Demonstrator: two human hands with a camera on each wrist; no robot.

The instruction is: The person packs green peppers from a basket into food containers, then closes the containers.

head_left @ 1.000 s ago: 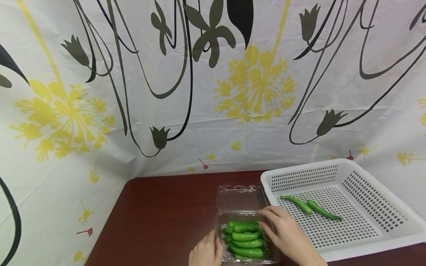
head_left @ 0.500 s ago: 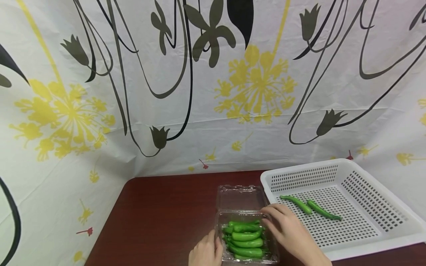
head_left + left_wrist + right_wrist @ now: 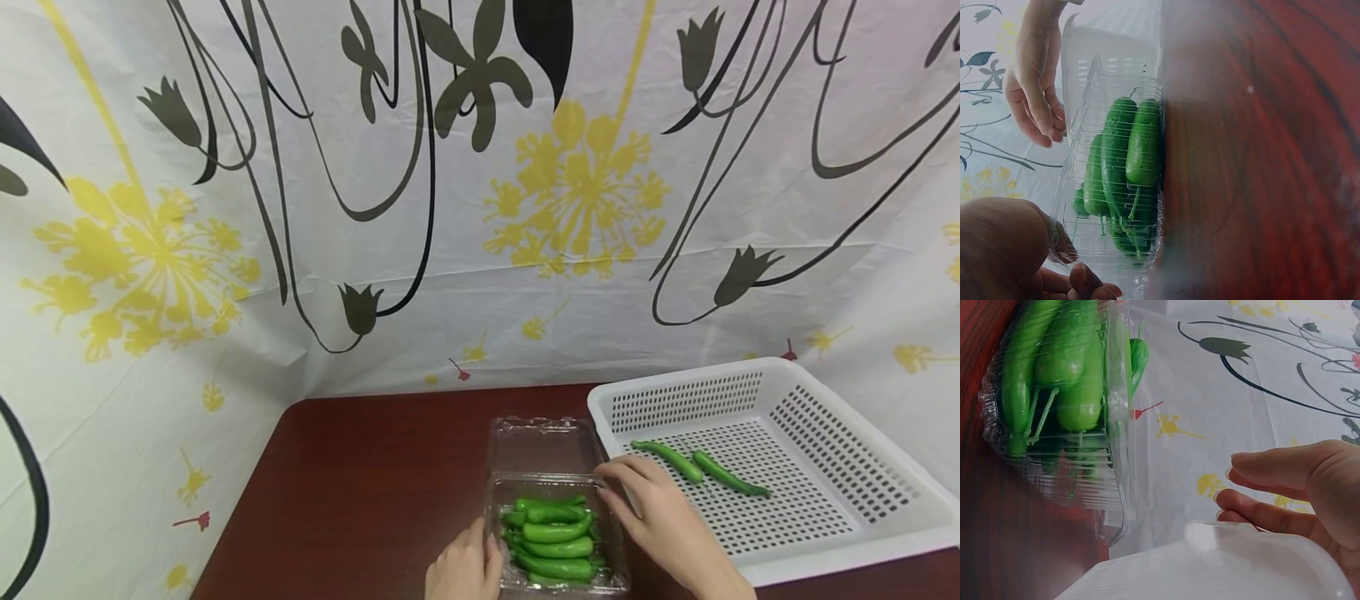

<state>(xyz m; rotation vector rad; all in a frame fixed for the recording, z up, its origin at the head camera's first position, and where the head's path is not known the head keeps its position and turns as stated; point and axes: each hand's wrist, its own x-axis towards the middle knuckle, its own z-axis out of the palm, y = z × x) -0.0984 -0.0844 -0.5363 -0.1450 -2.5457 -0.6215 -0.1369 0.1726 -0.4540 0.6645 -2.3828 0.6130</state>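
A clear plastic clamshell box [image 3: 540, 478] sits on the table with its lid [image 3: 543, 446] folded back, away from me. Several green chili peppers [image 3: 555, 550] lie side by side in it. My left hand [image 3: 461, 568] holds the box's left edge, its thumb and fingers at the rim in the left wrist view. Over the gap between box and basket hovers my right hand [image 3: 667, 521], fingers loosely bent. The right wrist view shows nothing in this hand, which is apart from the box. Two more green chili peppers [image 3: 731, 475] lie in the white plastic basket [image 3: 690, 382].
The basket stands on the right, close beside the box, and its raised wall [image 3: 1222, 565] is under my right hand. Dark red tabletop [image 3: 360, 492] extends to the left. Behind it hangs a white patterned cloth [image 3: 420, 350].
My right hand has drawn back to the right, off the box's right side and toward the basket. My left hand, the box and the peppers stay where they were.
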